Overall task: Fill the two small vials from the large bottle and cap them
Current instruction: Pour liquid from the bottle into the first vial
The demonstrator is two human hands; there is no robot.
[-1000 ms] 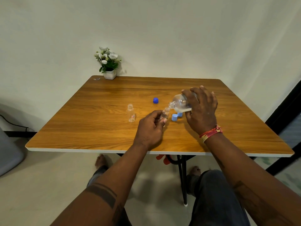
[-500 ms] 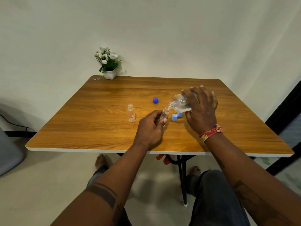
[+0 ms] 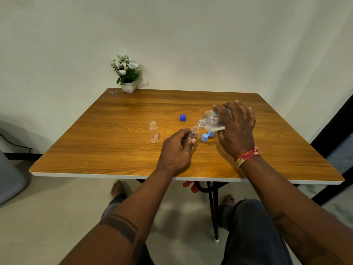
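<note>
My right hand (image 3: 236, 129) grips the large clear bottle (image 3: 212, 119), tipped on its side with its mouth pointing left and down, liquid pooled along its lower side. My left hand (image 3: 176, 150) pinches a small clear vial (image 3: 193, 133), tilted, its open mouth right under the bottle's mouth. A second small vial (image 3: 153, 132), uncapped and with a red label, stands upright on the wooden table (image 3: 114, 150) to the left. Two light blue caps (image 3: 204, 137) (image 3: 211, 134) lie below the bottle. A dark blue cap (image 3: 182, 117) lies farther back.
A small potted plant (image 3: 127, 75) with white flowers stands at the table's far left corner, with a tiny object (image 3: 113, 92) beside it. My knees and feet show under the table's near edge. A dark door frame stands to the right.
Almost nothing differs; both hands hold the same pouring pose, with the bottle's mouth over the vial.
</note>
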